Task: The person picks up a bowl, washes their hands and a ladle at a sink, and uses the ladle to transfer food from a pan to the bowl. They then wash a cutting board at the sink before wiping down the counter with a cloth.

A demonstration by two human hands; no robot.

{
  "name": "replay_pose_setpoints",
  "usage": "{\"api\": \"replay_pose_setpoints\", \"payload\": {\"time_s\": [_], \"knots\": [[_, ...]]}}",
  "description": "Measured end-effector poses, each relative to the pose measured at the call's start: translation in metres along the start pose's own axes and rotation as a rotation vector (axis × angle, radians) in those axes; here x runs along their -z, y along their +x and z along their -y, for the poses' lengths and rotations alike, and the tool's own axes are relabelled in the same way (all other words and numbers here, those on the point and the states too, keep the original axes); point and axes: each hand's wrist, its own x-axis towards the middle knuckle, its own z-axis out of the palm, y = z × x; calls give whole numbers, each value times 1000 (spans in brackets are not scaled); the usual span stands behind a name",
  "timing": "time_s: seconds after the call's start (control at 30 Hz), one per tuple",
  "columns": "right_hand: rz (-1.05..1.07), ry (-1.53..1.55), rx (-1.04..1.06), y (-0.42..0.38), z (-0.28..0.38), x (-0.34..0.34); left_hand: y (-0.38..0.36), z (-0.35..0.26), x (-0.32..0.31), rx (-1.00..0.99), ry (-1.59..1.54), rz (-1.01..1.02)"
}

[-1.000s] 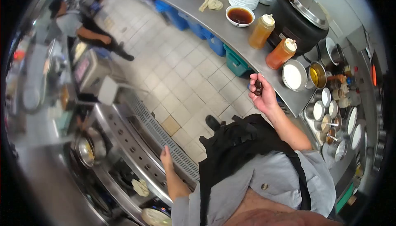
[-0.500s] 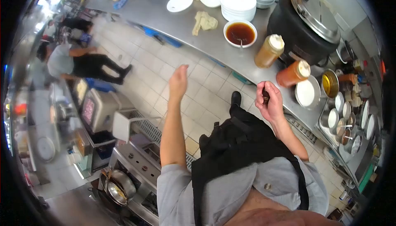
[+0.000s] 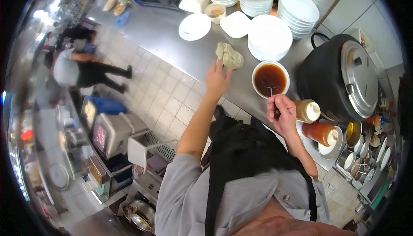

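My left hand (image 3: pixel 217 80) reaches over the steel counter's front edge with its fingers stretched out. Its fingertips are right at a crumpled pale-green cloth (image 3: pixel 231 57). My right hand (image 3: pixel 285 111) is closed around a small dark object (image 3: pixel 276 111), mostly hidden by the fingers; I cannot tell what it is. Just beyond that hand is a white bowl (image 3: pixel 255 71) of reddish-brown liquid, with a spoon (image 3: pixel 271 92) in it. Beside the same hand is a squeeze bottle of yellowish-brown sauce (image 3: pixel 305 111). An orange-red squeeze bottle (image 3: pixel 319 133) lies nearer my side.
Stacked white plates (image 3: pixel 270 36) occupy the back of the steel counter (image 3: pixel 172 49). A large black pot with a steel lid (image 3: pixel 360 74) stands at right, near several small sauce containers (image 3: pixel 357 167). Another person (image 3: pixel 71 67) is across the aisle at left, by lidded bins (image 3: pixel 112 135).
I have come closer to the counter. My left hand has gone forward to the cloth. My right hand, still closed on the dark object, is now near the bowl.
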Motion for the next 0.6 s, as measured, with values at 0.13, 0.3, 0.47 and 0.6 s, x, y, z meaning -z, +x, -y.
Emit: {"api": "replay_pose_setpoints", "payload": {"time_s": [0.13, 0.3, 0.47, 0.6], "knots": [[-195, -23, 65, 43, -23, -19, 51, 28, -28, -105, 142, -20], [-414, -46, 146, 122, -60, -90, 121, 49, -44, -287, 143, 150], [-428, -344, 40, 171, -94, -149, 128, 105, -7, -637, 95, 333], [-511, -434, 85, 182, -97, -161, 115, 206, 73, -447, 180, 298]]}}
